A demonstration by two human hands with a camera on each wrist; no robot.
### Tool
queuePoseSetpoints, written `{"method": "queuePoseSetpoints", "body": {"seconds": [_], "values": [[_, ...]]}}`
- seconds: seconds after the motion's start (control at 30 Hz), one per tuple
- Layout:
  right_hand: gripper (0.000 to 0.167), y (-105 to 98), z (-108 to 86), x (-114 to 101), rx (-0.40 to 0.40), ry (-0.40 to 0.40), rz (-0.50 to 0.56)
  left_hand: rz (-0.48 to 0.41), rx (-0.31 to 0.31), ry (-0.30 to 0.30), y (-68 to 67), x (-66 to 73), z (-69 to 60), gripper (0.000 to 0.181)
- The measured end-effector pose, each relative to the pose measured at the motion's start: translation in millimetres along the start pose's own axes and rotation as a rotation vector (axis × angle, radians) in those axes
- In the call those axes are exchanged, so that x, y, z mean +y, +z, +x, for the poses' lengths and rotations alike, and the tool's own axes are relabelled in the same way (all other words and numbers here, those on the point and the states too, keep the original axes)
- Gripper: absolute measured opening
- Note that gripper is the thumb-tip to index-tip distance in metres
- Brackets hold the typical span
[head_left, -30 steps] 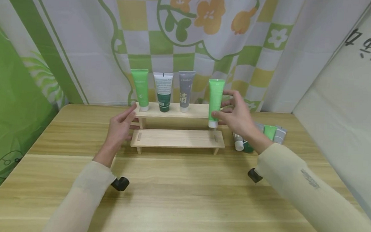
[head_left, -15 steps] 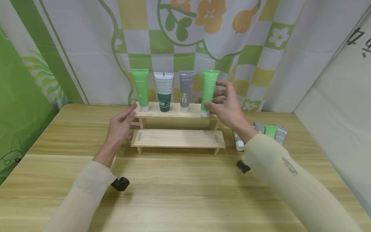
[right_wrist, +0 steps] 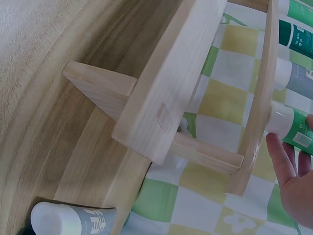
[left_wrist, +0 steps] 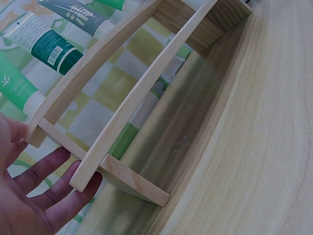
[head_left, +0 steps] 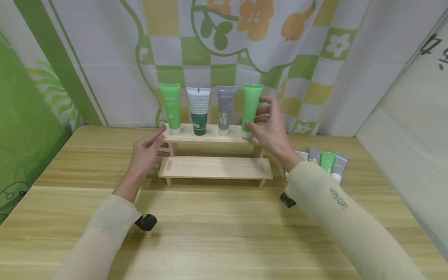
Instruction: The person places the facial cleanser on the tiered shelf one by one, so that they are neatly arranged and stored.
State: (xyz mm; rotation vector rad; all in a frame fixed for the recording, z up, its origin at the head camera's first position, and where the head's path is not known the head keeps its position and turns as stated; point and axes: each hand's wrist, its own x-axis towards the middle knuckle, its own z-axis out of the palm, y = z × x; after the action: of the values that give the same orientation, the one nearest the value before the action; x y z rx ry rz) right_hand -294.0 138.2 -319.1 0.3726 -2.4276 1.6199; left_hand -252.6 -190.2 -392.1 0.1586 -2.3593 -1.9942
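Observation:
A two-tier wooden rack stands on the table. My left hand holds its left end; in the left wrist view the thumb is at the upper shelf's end and the fingers lie along the side piece. Near the upper shelf's right end, my right hand pinches an upright light green squeeze tube, its white cap down at the shelf. Left of it stand a grey tube, a white and dark green tube and another light green tube, all caps down.
Several more tubes lie on the table right of the rack, among them a green tube and a grey tube, partly hidden by the right forearm. A patterned curtain hangs behind the table.
My right hand has carried the green tube left and up from before the upper shelf's right end, then set its cap at the shelf beside the grey tube. The left hand stays put.

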Motion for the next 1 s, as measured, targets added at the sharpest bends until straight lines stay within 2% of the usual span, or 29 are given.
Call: {"method": "queuePoseSetpoints", "body": {"seconds": [0.57, 1.0], "values": [[0.073, 6.6, -2.6, 4.5, 0.054, -0.062, -0.014, -0.003, -0.005, -0.002, 1.3, -0.6, 1.7, 0.045], [0.072, 10.1, -5.8, 8.8, 0.064, -0.072, -0.006, 0.009, -0.005, 0.002, -0.5, -1.0, 0.2, 0.044]]}}
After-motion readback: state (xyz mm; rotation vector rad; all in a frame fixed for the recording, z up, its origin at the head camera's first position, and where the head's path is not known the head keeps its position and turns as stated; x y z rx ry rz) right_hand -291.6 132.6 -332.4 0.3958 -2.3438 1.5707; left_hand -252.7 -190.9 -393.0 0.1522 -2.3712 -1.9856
